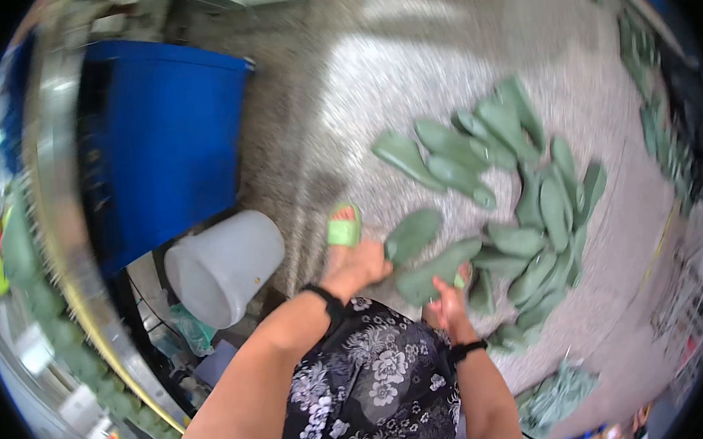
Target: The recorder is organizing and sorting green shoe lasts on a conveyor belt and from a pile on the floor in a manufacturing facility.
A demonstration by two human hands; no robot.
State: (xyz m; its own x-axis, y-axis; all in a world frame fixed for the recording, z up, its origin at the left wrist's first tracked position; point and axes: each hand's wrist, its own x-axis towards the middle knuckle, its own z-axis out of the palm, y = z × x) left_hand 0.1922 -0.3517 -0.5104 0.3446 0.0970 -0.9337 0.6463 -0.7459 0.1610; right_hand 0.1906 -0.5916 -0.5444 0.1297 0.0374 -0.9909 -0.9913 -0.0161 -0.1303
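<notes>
My left hand [361,265] is closed on the near end of a green sole-shaped piece [414,235], which slants up and away to the right. In my right hand [449,303] is a second, longer green sole-shaped piece [438,271]; a finger and thumb show against its near edge, and the rest of the grip is partly hidden. Both pieces are held apart, above the floor in front of my lap. To their right lies a loose pile of similar green pieces [557,205], overlapping one another. Farther off, several more [452,143] lie in a group.
A white bucket [236,260] lies tipped beside a blue cabinet [175,142] on the left. A metal-edged conveyor or bench [85,262] carries more green pieces [58,338]. Green slippers [344,226] are on my feet. A green plastic bag [564,396] and a grey crate [698,334] stand right.
</notes>
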